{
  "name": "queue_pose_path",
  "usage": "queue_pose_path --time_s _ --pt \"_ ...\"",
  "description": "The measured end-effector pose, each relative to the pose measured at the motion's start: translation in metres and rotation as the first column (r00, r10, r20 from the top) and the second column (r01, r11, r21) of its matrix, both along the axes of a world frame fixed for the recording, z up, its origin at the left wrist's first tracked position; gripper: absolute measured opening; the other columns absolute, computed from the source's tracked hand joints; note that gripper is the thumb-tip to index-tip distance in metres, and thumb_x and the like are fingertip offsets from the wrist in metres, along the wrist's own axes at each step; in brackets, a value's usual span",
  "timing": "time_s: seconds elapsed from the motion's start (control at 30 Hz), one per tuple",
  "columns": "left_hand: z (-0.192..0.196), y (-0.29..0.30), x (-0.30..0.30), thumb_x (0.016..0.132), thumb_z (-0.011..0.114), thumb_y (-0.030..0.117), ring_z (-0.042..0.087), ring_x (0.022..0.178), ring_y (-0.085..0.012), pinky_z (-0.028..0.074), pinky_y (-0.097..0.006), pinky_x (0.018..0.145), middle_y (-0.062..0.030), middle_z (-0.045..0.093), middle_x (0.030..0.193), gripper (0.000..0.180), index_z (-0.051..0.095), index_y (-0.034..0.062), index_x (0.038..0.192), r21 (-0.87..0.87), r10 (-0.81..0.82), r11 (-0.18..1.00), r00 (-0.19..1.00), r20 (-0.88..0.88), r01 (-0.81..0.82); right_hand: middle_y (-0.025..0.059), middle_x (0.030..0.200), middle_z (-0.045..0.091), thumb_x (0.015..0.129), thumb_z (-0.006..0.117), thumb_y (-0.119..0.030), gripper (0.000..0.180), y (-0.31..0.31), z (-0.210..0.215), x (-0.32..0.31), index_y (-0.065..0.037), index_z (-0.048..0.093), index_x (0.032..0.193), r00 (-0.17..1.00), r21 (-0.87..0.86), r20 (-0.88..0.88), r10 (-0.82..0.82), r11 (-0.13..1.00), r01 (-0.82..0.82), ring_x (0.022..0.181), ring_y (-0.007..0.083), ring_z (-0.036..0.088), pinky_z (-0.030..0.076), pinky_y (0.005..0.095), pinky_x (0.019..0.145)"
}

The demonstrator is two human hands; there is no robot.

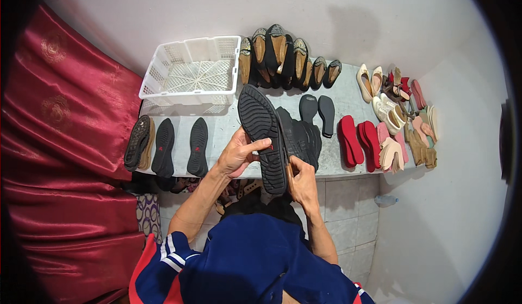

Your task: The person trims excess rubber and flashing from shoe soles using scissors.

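Black rubber, ridged crosswise: a long shoe sole (pixel 261 116) held up between both hands, in front of the torso, over the near edge of the surface (pixel 330 154). Long axis running away from the body with a slight lean to the left, broad end far, narrow end near and past the surface's edge as seen from above.

Left hand (pixel 237 156) on the left side, about mid-length, grasping the sole, thumb laid across the treaded face, fingers tucked behind. Right hand (pixel 303 182) lower, just right of the narrow end, fingers curled about a tan strip (pixel 290 178) at that edge in what looks like a pinch. Nearer to the middle of the tread, the left; nearer to the lower end, the right. Close along the sole's right edge, a thin dark piece (pixel 281 133) seen almost edge-on, too narrow to identify.

Tread in close, curving bars, matte, with a small red mark beside the left thumb. Outline rounded at the far end, slimmer toward the near one.

Just beyond the right hand, a cluster of black soles (pixel 304 141), partly hidden by the held pieces. Farther left, a white plastic crate (pixel 190 95); farther right, red soles (pixel 350 141).
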State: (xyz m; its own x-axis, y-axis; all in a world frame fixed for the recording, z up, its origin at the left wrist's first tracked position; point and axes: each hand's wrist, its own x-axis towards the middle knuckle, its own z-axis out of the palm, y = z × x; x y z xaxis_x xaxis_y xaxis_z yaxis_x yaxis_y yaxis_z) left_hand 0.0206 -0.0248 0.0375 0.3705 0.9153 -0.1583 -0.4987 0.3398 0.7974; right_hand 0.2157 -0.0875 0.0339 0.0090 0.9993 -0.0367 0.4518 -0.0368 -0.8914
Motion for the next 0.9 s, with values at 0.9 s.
queue_pose_path --time_s 0.9 --pt "-0.004 0.005 -0.017 0.091 0.073 -0.001 0.07 0.098 -0.0162 0.064 -0.035 0.08 -0.0068 0.07 0.111 0.035 0.06 0.0035 0.123 0.056 0.026 0.998 0.999 -0.02 -0.024 0.0089 0.067 0.054 0.075 0.084 -0.06 0.068 0.009 0.032 -0.007 0.002 0.06 0.091 0.995 -0.09 0.087 0.051 0.995 -0.043 0.065 0.0245 0.056 0.047 0.0397 0.065"
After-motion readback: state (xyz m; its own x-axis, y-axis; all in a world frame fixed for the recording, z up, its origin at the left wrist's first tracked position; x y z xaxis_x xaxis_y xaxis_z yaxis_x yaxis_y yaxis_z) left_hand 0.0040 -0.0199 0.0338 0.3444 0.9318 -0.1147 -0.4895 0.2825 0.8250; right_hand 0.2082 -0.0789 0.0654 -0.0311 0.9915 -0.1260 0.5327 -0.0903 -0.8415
